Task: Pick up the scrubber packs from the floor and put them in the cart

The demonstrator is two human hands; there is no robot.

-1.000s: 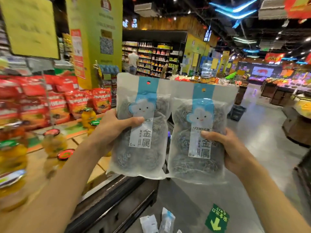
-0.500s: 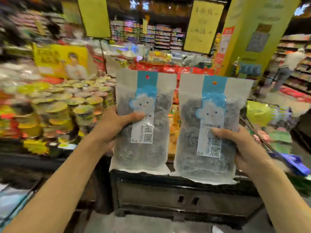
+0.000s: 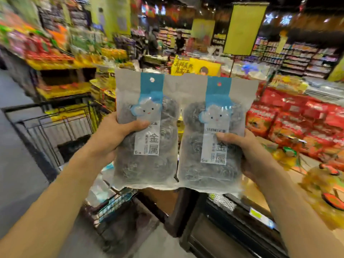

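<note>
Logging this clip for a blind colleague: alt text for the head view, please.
Left hand and right hand each hold a scrubber pack, left pack and right pack, upright side by side in a shop aisle. A black wire cart stands lower left.

I see two frosted-clear scrubber packs point(image 3: 147, 131) point(image 3: 214, 142), each with a blue header strip, white cloud face and grey steel coils inside. Black wire cart point(image 3: 55, 123). Red snack bags point(image 3: 297, 118), yellow hanging sign point(image 3: 243, 28).
</note>
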